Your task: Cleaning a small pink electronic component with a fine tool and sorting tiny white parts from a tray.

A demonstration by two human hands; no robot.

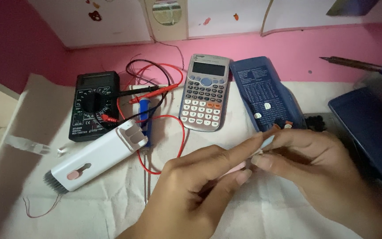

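I have both hands low in the near part of the view, fingertips meeting over the white cloth that covers the table. My left hand comes in from the near middle, its forefinger stretched out to the right and its thumb tucked beneath. My right hand comes in from the near right edge, thumb and forefinger pinched together. Between the two sets of fingertips sits a small pale object, light blue and whitish; both hands are clamped on it, but it is too hidden for me to say what it is. A pink bit shows just under my left forefinger, and I cannot tell whether it belongs to the same piece.

Left of the hands lies a white cleaning-brush tool with grey bristles at its near-left end and a pink slider, tilted across the cloth. Beyond it, further left, is a black multimeter, its red and black leads looping toward the middle and over a blue-handled tool. A grey scientific calculator lies far centre, with its blue slide cover just to its right, close above my fingertips. A soldering iron rests at the far right, above a dark blue case. The wall behind is pink.
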